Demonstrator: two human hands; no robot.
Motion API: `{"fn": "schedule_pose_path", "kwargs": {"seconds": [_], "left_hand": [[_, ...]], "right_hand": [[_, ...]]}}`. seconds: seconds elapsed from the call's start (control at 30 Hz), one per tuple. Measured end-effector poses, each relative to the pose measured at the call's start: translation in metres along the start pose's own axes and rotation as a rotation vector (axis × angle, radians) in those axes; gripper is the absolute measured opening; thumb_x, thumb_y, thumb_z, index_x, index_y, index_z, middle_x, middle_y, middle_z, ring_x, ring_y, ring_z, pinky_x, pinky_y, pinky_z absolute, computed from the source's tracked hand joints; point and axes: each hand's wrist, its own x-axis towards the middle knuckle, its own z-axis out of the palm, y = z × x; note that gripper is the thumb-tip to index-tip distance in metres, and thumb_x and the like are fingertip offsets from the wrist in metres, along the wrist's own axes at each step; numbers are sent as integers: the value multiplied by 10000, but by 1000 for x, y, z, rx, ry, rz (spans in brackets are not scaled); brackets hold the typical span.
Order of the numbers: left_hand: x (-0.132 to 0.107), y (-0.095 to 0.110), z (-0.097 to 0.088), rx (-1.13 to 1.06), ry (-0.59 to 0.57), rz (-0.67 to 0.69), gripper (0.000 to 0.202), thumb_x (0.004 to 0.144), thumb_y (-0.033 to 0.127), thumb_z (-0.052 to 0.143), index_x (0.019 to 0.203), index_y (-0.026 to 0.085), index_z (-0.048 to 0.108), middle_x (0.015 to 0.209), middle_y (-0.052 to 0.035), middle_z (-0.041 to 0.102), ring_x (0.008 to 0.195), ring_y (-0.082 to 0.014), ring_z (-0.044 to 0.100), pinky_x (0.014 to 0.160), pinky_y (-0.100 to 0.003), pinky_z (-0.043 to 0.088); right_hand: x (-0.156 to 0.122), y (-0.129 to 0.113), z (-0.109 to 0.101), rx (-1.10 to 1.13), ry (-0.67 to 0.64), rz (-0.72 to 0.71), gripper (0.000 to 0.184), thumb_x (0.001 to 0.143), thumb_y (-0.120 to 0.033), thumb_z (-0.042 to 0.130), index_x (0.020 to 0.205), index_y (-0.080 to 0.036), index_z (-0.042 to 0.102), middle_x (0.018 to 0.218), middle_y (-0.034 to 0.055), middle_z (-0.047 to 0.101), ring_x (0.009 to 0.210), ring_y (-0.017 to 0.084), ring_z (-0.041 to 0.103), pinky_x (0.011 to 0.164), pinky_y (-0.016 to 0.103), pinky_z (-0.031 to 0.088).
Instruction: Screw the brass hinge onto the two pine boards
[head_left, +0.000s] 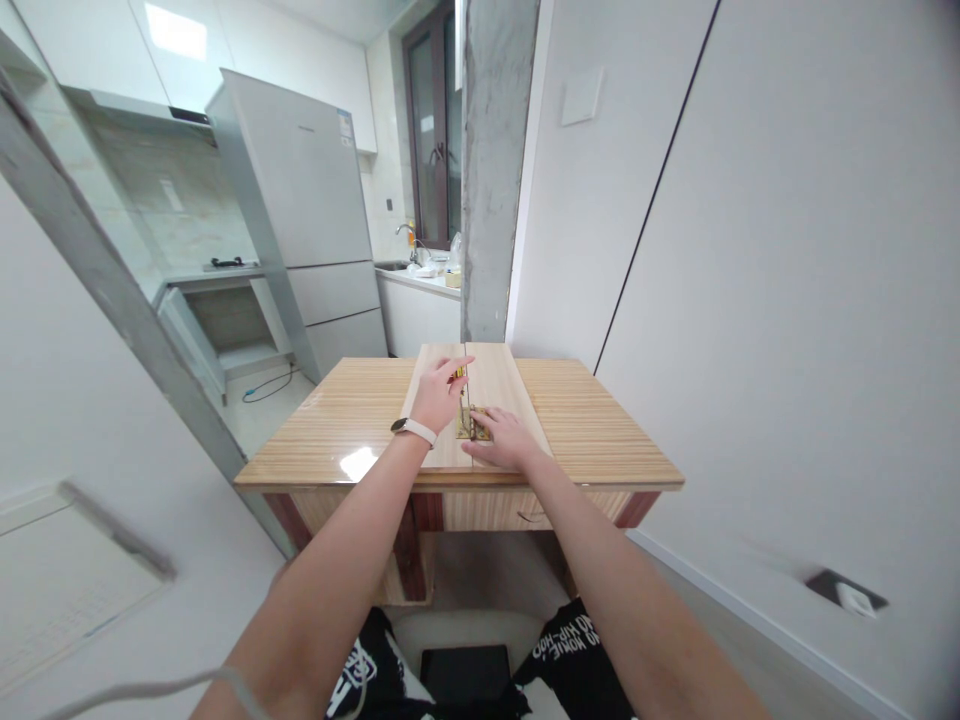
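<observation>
Two pale wooden boards, the left board [442, 458] and the right board [501, 375], lie side by side on the table with a narrow seam between them. A brass-coloured hinge [466, 424] lies across that seam near the front. My left hand [437, 395] is closed around a small screwdriver [457, 374] with a yellow and dark handle, partly hidden by the fingers; its thin shaft points down toward the hinge. My right hand [504, 438] rests on the right board, fingers stretched out, with fingertips touching the hinge and covering part of it.
The wood-grain table [592, 420] has a drawer [487, 510] in front. Behind it stand a concrete wall end [499, 180] and, to the left, a grey refrigerator [300, 180]. A white wall [787, 300] is close on the right. A pale cable [150, 688] crosses the lower left.
</observation>
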Motion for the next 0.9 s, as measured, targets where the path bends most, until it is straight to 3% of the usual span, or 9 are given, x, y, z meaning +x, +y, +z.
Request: {"fn": "schedule_pose_path", "kwargs": {"seconds": [0.1,0.23,0.3,0.4,0.6,0.67,0.77,0.83,0.9], "left_hand": [[-1,2,-3,61,14,-3,383,949,199,629,1316,286,695,1099,-62,606,936,-176,657,895,-345,596],[0,4,-6,58,-59,85,482,988,142,526,1450,262,584,1262,-91,626,1191,-211,616,1098,-398,496],[1,4,-6,-6,-85,95,522,1000,94,444,1489,251,536,1336,-95,624,1257,-201,599,1123,-390,474],[1,3,-4,-85,-107,45,494,1001,94,442,1450,255,571,1270,-84,663,1137,-181,669,1013,-349,551],[-2,2,-5,-13,-13,-55,377,922,258,702,1299,260,689,1135,-66,645,817,-146,682,791,-313,626],[-2,3,-7,2,-20,-17,387,937,264,685,1324,256,674,1177,-78,647,911,-169,695,869,-335,616],[0,1,-7,-34,-42,67,429,987,186,569,1412,232,603,1330,-111,640,1214,-217,639,1060,-379,536],[1,-1,-5,-86,-55,69,445,995,138,513,1429,210,577,1367,-120,640,1277,-221,618,1065,-375,532],[1,-3,-3,-117,-41,37,435,992,126,508,1413,206,584,1321,-116,668,1203,-212,668,999,-355,569]], "right_hand": [[0,1,0,1,-7,8,927,832,-873,485,1566,-307,467,1625,92,401,1498,333,342,1241,484,228],[-1,2,1,5,14,-4,945,824,-889,475,1560,-296,479,1618,106,410,1489,335,359,1236,482,246],[-2,2,1,8,22,-7,942,821,-889,480,1557,-301,482,1613,101,417,1486,330,365,1233,477,254],[-2,2,1,12,16,-4,941,819,-886,488,1561,-306,474,1616,92,415,1486,326,363,1232,476,255],[-1,-1,-2,4,2,7,939,829,-884,472,1558,-292,482,1624,105,401,1493,331,351,1237,481,239],[-2,-1,-3,2,0,3,940,831,-885,469,1555,-286,487,1621,110,405,1491,333,354,1236,479,242],[-3,-1,-3,5,9,1,934,829,-878,486,1556,-292,485,1617,107,412,1485,333,363,1230,479,254],[-3,-1,-2,8,14,0,936,828,-876,491,1559,-291,479,1620,105,407,1482,332,367,1227,474,259],[-3,-1,-2,9,14,1,941,826,-878,491,1560,-289,479,1624,102,402,1482,330,367,1229,469,255]]}}
